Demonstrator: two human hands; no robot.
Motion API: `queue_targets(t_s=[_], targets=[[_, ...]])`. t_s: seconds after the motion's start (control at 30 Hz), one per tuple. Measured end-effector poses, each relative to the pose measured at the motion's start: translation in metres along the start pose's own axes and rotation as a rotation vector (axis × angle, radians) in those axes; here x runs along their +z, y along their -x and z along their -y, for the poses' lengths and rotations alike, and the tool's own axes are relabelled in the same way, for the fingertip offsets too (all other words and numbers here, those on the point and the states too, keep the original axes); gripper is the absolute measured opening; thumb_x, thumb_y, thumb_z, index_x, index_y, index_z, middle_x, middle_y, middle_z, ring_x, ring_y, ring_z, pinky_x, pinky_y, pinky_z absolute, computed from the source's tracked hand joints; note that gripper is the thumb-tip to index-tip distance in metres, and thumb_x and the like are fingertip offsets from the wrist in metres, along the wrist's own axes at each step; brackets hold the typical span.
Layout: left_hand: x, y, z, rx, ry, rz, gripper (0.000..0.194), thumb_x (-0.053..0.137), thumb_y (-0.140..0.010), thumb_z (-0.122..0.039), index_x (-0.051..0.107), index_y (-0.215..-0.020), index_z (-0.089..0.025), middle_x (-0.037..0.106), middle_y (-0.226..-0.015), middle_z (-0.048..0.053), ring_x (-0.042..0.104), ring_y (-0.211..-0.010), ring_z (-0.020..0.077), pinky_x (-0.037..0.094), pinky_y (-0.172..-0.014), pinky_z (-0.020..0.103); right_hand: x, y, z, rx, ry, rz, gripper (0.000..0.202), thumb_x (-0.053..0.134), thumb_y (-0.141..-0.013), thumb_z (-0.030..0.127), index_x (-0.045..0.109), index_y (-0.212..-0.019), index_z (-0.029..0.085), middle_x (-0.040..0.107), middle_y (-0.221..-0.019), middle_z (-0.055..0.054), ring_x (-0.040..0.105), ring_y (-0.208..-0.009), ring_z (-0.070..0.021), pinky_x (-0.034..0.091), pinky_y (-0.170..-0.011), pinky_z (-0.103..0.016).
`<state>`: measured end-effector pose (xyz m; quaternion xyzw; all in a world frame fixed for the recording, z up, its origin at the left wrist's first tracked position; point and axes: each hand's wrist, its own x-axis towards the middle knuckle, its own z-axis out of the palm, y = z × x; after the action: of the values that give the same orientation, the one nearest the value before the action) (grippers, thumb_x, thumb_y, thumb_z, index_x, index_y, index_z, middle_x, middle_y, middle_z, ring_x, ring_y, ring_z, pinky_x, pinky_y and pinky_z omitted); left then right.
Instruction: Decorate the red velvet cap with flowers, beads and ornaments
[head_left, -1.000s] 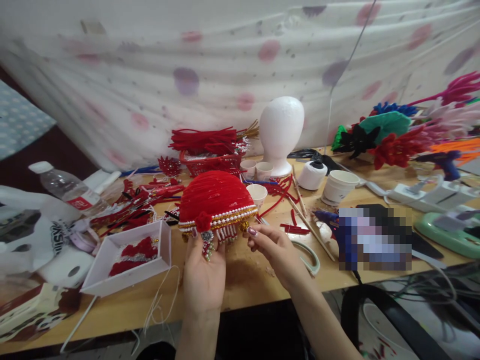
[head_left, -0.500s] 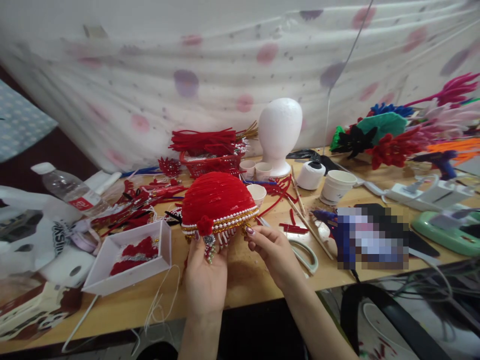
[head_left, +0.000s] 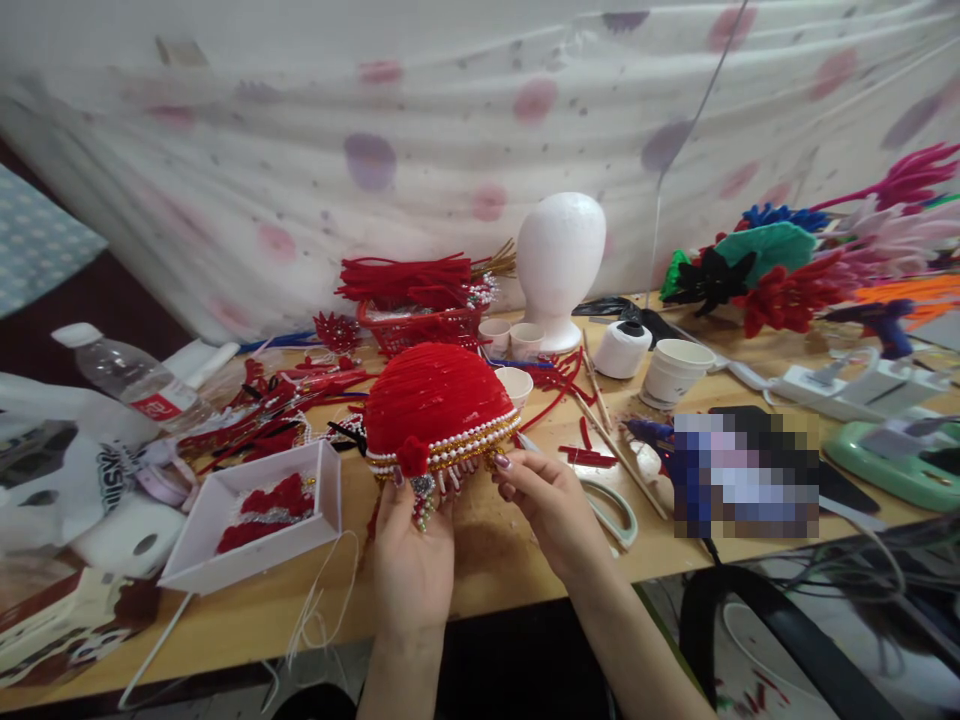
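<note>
Both hands hold up a domed red cap [head_left: 435,400], with rows of white beads and gold trim along its lower edge. My left hand [head_left: 416,550] grips the cap from below at its front edge, beside a red flower ornament [head_left: 414,456] and a hanging beaded piece [head_left: 423,498]. Its thumb shows at the trim; the other fingers are mostly hidden under the cap. At the cap's right edge, my right hand [head_left: 536,490] pinches the rim by a small gold dangling piece [head_left: 491,460]. White and red bead strands hang beneath the cap.
A white foam head [head_left: 561,265] stands at the back beside a red basket [head_left: 420,328]. An open white box [head_left: 180,560] holds red pieces at left, near a bottle [head_left: 135,385]. Scissors [head_left: 619,515], a thread spool [head_left: 622,350] and a blue glue gun [head_left: 686,470] lie right.
The cap and both hands have shifted very slightly to the right. Both hands keep their hold. Objects at the left edge sit a little further left in view.
</note>
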<state>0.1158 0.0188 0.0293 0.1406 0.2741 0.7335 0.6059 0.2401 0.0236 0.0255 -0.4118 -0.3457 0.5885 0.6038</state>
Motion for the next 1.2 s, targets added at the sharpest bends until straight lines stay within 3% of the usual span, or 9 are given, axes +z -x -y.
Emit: queue_targets(t_s=[0.27, 0.4, 0.5, 0.63, 0.77, 0.93, 1.07, 1.2], targets=[[0.002, -0.005, -0.009, -0.048, 0.087, -0.026, 0.026, 0.052, -0.092, -0.017, 0.075, -0.099, -0.025, 0.078, -0.097, 0.001, 0.07, -0.079, 0.0155, 0.056, -0.076, 0.029, -0.002, 0.002, 0.003, 0.028, -0.026, 0.083, 0.035, 0.084, -0.065, 0.048, 0.073, -0.076, 0.017, 0.059, -0.065, 0.0, 0.048, -0.064, -0.0125, 0.037, -0.063, -0.027], [0.009, -0.005, -0.017, -0.047, 0.131, -0.063, 0.026, 0.053, -0.091, -0.014, 0.075, -0.095, -0.026, 0.079, -0.094, 0.0, 0.07, -0.078, 0.0142, 0.056, -0.074, 0.028, -0.008, -0.005, 0.019, 0.2, -0.273, 0.08, 0.037, 0.083, -0.067, 0.05, 0.068, -0.078, 0.018, 0.065, -0.081, -0.004, 0.057, -0.073, -0.014, 0.044, -0.064, -0.025], [0.014, -0.008, -0.023, 0.021, 0.098, 0.072, 0.02, 0.061, -0.084, -0.015, 0.076, -0.093, -0.026, 0.078, -0.097, 0.001, 0.071, -0.088, 0.017, 0.055, -0.081, 0.03, -0.007, -0.021, 0.038, 0.296, -0.437, 0.161, 0.033, 0.075, -0.078, 0.048, 0.062, -0.071, 0.019, 0.063, -0.071, -0.002, 0.06, -0.07, -0.0152, 0.048, -0.065, -0.026], [0.023, -0.019, -0.033, 0.068, 0.021, 0.309, 0.021, 0.072, -0.076, -0.018, 0.075, -0.095, -0.025, 0.077, -0.104, 0.004, 0.069, -0.097, 0.0206, 0.054, -0.084, 0.032, 0.006, -0.047, 0.07, 0.137, -0.393, 0.244, 0.023, 0.058, -0.091, 0.041, 0.066, -0.087, 0.02, 0.071, -0.083, -0.005, 0.066, -0.085, -0.0219, 0.054, -0.072, -0.036], [0.041, -0.031, -0.043, 0.066, -0.001, 0.417, 0.026, 0.08, -0.069, -0.019, 0.074, -0.094, -0.024, 0.076, -0.105, 0.004, 0.068, -0.095, 0.0195, 0.053, -0.085, 0.033, 0.029, -0.066, 0.105, 0.042, -0.359, 0.279, 0.022, 0.047, -0.096, 0.028, 0.066, -0.101, 0.019, 0.073, -0.094, -0.005, 0.067, -0.094, -0.0204, 0.056, -0.076, -0.037], [0.056, -0.032, -0.049, 0.042, -0.03, 0.475, 0.028, 0.088, -0.062, -0.033, 0.072, -0.083, -0.022, 0.077, -0.096, 0.004, 0.069, -0.091, 0.0185, 0.051, -0.09, 0.036, 0.054, -0.082, 0.14, -0.047, -0.321, 0.346, 0.023, 0.051, -0.093, 0.03, 0.065, -0.107, 0.019, 0.073, -0.097, -0.006, 0.067, -0.091, -0.022, 0.057, -0.074, -0.041], [0.049, -0.026, -0.048, 0.002, -0.077, 0.467, 0.026, 0.086, -0.063, -0.032, 0.074, -0.084, -0.021, 0.077, -0.097, 0.005, 0.07, -0.094, 0.0182, 0.051, -0.089, 0.032, 0.068, -0.09, 0.164, -0.088, -0.302, 0.37, 0.025, 0.056, -0.09, 0.034, 0.066, -0.107, 0.018, 0.073, -0.094, -0.005, 0.067, -0.086, -0.0221, 0.058, -0.071, -0.04], [0.039, -0.023, -0.05, -0.03, -0.14, 0.439, 0.035, 0.087, -0.058, -0.024, 0.076, -0.09, -0.015, 0.078, -0.092, 0.009, 0.072, -0.084, 0.0186, 0.053, -0.084, 0.031, 0.078, -0.099, 0.186, -0.088, -0.293, 0.39, 0.026, 0.056, -0.093, 0.036, 0.067, -0.103, 0.014, 0.072, -0.091, -0.006, 0.067, -0.082, -0.0198, 0.057, -0.069, -0.036]])
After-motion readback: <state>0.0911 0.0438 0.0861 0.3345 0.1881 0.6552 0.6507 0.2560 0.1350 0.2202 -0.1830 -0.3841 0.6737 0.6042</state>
